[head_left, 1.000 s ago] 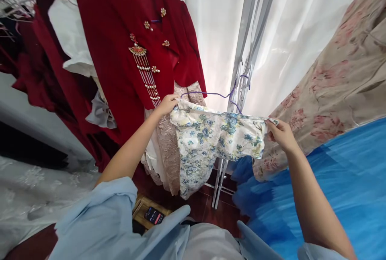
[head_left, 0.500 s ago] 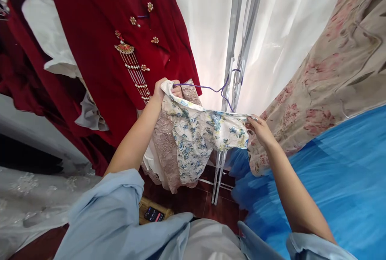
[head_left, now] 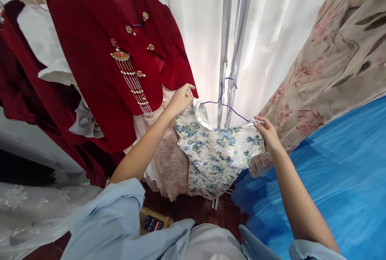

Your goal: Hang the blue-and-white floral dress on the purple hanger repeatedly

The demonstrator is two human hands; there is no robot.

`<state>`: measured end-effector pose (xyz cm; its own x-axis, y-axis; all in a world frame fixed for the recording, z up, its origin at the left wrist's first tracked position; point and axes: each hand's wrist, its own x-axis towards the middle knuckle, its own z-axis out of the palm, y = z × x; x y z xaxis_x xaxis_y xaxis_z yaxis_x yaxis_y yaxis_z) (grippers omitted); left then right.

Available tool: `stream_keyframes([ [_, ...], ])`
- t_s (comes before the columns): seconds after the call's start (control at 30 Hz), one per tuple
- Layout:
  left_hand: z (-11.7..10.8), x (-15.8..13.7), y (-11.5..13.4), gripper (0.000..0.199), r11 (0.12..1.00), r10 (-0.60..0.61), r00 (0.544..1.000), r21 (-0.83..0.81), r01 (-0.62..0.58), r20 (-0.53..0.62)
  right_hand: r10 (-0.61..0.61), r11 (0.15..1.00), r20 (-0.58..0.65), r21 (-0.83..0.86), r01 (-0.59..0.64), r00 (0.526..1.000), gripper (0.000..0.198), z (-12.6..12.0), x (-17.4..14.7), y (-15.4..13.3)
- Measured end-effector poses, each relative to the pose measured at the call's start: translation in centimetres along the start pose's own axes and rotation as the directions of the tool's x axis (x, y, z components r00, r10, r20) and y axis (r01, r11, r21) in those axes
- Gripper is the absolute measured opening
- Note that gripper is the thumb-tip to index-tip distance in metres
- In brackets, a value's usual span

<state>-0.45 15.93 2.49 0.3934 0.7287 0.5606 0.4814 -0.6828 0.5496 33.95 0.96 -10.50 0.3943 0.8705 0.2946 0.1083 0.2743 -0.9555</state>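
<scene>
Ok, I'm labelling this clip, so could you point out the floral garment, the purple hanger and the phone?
Floral garment (head_left: 217,153), head view: on the middle of its printed cloth.
Purple hanger (head_left: 221,100), head view: where the hook meets the arms.
Phone (head_left: 152,224), head view: on its screen.

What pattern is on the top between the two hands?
The top has blue flowers with touches of yellow on white; best seen in the head view.

One left hand (head_left: 181,100), one right hand (head_left: 269,133), one blue-flowered top (head_left: 217,153), four flower brooches (head_left: 150,47), one tasselled fan ornament (head_left: 121,56) and one phone (head_left: 152,224) were in view.
</scene>
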Motion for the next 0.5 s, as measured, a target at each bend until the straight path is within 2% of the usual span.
stream_keyframes([
  [0.07, 1.0, -1.6, 0.6, 0.025, 1.0, 0.025, 1.0, 0.017, -0.025, -0.009, 0.025, 0.999, -0.012, 0.042, -0.025, 1.0, 0.048, -0.8, -0.7, 0.3],
  [0.2, 4.0, -3.9, 0.7, 0.022, 0.985, 0.165, 0.986, 0.038, -0.166, 0.022, 0.103, 0.99, 0.037, 0.093, -0.106, 0.994, 0.054, -1.2, -1.6, 0.6],
  [0.27, 5.3, -4.1, 0.4, 0.019, 0.983, 0.179, 0.983, 0.036, -0.178, -0.036, 0.136, 0.983, 0.074, 0.114, -0.144, 0.988, 0.064, -1.0, -1.9, 0.3],
  [0.33, 6.3, -3.9, 0.1, 0.019, 0.989, 0.143, 0.984, 0.039, -0.139, -0.107, 0.15, 0.979, 0.136, 0.115, -0.166, 0.979, 0.076, -0.3, -2.3, -0.3],
  [0.37, 6.8, -3.7, -0.1, 0.02, 0.992, 0.122, 0.983, 0.04, -0.118, -0.134, 0.142, 0.983, 0.169, 0.095, -0.159, 0.975, 0.081, 0.2, -2.6, -0.7],
  [0.43, 7.6, -3.4, -0.3, 0.022, 0.994, 0.107, 0.981, 0.024, -0.105, -0.162, 0.088, 0.995, 0.219, -0.053, -0.078, 0.972, 0.082, 1.4, -3.1, -1.5],
  [0.5, 8.4, -3.3, -0.6, 0.024, 0.992, 0.12, 0.977, -0.015, -0.125, -0.175, 0.021, 0.965, 0.255, -0.259, 0.048, 0.967, 0.068, 2.7, -3.8, -2.3],
])
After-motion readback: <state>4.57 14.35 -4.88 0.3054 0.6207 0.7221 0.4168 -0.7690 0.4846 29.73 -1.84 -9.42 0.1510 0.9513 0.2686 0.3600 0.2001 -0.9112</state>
